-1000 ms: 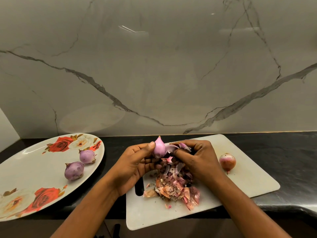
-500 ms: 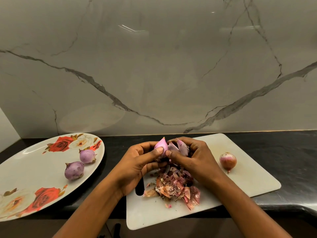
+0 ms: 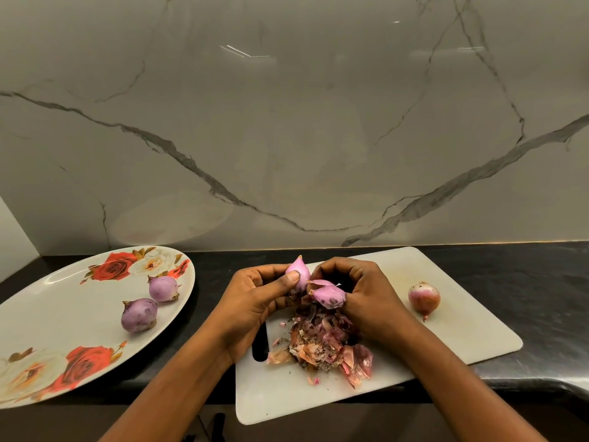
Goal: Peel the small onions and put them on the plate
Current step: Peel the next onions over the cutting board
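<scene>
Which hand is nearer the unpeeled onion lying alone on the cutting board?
Right. The right hand is just left of the unpeeled onion, a strip of bare cutting board between them; the left hand lies beyond it, farther left.

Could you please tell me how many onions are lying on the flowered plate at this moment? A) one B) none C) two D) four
C: just two onions lie on the plate, the farther onion and the nearer onion; the left hand grips a third onion, the right hand pinches a purple piece, and a fourth onion sits on the cutting board.
</scene>
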Demonstrator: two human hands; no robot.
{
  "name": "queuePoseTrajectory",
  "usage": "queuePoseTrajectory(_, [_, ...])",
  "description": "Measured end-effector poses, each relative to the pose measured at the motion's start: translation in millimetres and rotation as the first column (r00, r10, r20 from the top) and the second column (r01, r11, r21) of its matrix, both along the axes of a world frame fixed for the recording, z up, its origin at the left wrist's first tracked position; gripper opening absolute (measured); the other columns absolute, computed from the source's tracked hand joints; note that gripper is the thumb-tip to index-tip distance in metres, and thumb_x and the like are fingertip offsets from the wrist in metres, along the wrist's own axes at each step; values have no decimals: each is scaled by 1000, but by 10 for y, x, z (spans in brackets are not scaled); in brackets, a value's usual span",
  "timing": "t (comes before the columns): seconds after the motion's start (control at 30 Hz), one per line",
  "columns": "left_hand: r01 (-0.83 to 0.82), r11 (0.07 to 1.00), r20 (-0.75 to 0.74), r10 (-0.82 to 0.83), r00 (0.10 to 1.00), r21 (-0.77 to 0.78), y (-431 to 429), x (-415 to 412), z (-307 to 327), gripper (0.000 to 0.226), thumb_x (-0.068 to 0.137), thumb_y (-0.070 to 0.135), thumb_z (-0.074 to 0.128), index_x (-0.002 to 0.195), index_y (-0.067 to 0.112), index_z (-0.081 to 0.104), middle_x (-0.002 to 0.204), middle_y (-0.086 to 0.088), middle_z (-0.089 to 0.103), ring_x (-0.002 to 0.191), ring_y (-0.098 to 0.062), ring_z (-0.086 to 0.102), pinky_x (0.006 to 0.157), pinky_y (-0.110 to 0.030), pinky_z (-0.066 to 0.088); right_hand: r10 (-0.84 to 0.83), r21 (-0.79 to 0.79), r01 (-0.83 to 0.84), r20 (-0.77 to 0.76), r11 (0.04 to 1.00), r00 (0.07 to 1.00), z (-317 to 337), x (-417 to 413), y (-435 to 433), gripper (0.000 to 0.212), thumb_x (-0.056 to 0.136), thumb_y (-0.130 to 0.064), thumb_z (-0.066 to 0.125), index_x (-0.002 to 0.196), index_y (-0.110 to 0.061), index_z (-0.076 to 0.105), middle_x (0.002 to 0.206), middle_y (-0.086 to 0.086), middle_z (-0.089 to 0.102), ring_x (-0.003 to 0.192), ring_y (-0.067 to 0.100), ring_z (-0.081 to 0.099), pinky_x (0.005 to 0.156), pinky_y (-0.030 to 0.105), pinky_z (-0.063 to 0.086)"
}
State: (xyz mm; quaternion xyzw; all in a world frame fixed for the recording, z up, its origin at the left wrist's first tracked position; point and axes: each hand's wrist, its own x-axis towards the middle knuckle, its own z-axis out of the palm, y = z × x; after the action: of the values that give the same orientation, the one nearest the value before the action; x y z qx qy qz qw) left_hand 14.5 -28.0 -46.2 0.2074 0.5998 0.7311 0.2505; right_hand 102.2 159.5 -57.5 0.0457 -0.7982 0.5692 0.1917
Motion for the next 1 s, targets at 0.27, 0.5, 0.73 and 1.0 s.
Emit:
queuePoseTrajectory(0.27, [-11,998,80,6,997,66,51,-114,8,36,89,19,72,119,-1,75,116,-25,76,99,-28,74,84,-33,65,-59,69,69,-128,995,990,-54,-16,1,19,84,-14,87,101,-17,80,93,-4,78,90,20,74,81,34,63])
queuePoseTrajectory(0.5, [-79,983,191,46,981,166,91,-103,-53,36,89,19,70,116,-5,74,107,-23,75,94,-27,75,89,-36,65,-96,64,108,-171,992,981,-59,2,7,24,83,-15,87,104,-23,81,96,-12,78,93,13,75,83,26,62])
queuePoseTrajectory(0.73, [-125,964,247,65,967,235,-25,-186,2,44,86,15,71,123,-9,67,101,-18,75,101,-31,74,97,-41,61,-182,216,213,-156,953,971,-63,2,-7,25,80,-11,88,101,-22,79,94,-13,74,93,7,70,79,16,57])
queuePoseTrajectory(1.0, [-89,960,285,10,958,267,0,-98,4,50,84,9,71,133,2,64,121,-23,74,104,-31,76,83,-34,66,-221,291,272,-194,917,956,-70,7,-2,50,82,12,64,116,-22,79,118,-11,73,112,-5,64,91,14,56])
